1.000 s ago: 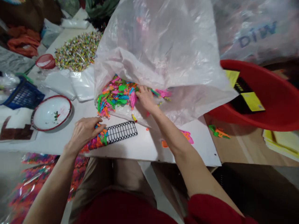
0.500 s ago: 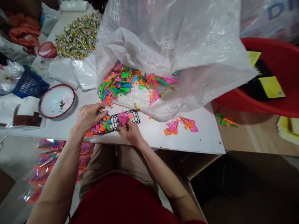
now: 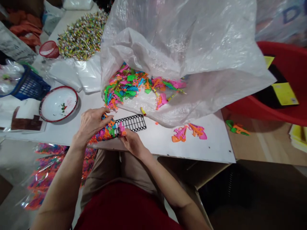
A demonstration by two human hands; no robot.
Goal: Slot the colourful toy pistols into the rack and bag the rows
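Note:
A black grid rack (image 3: 135, 123) lies on the white table, its left part packed with colourful plastic pieces (image 3: 105, 130). Over those pieces rests my left hand (image 3: 94, 123), fingers curved against their upper side; whether it grips any is hidden. My right hand (image 3: 132, 142) pinches a pink plastic piece (image 3: 122, 127) upright at the edge of the packed row. Beyond the rack, an open clear plastic bag (image 3: 148, 105) holds a heap of similar pieces (image 3: 127, 83). Two pink and orange pieces (image 3: 179, 133) (image 3: 198, 131) lie to the right.
A white bowl with a red rim (image 3: 59, 103) and a blue basket (image 3: 33, 84) stand at the left. Behind them are a small red basket (image 3: 49, 49) and a pile of small yellow-green items (image 3: 82, 36). A red tub (image 3: 283, 115) sits at the right.
My right hand has moved slightly left with the pink piece, which now stands upright against the packed row. More of the bare rack shows. My left hand stays in nearly the same place.

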